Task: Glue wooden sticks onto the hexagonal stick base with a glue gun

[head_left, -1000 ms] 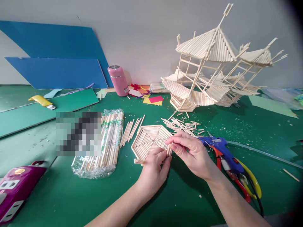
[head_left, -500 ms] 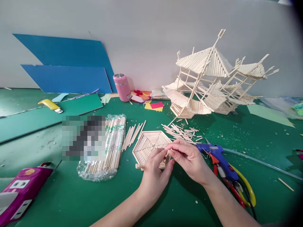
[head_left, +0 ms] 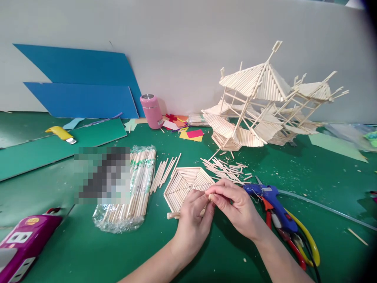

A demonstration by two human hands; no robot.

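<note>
A hexagonal panel of pale wooden sticks (head_left: 179, 188) lies on the green table, its sticks set in nested rings. My left hand (head_left: 191, 216) is closed over the panel's near edge, thumb and fingers gripping it and hiding that corner. One stick end (head_left: 173, 215) pokes out to the left of this hand. Thumb and forefinger of my right hand (head_left: 235, 204) pinch a short piece of wooden stick (head_left: 210, 197) at the panel's near right corner, fingertips touching those of my left hand. Most of the piece is hidden.
Loose cut sticks (head_left: 224, 169) lie behind my hands. A blue glue gun (head_left: 273, 200) and red-and-yellow-handled pliers (head_left: 304, 239) are at right. Bagged sticks (head_left: 138, 188) and a purple power strip (head_left: 29, 243) are left. A stick pavilion model (head_left: 256, 86) and pink flask (head_left: 151, 112) stand behind.
The view has tilted slightly, so things sit a little lower in the picture. My hands keep nearly the same hold, with small shifts of the right fingers at the panel's corner.
</note>
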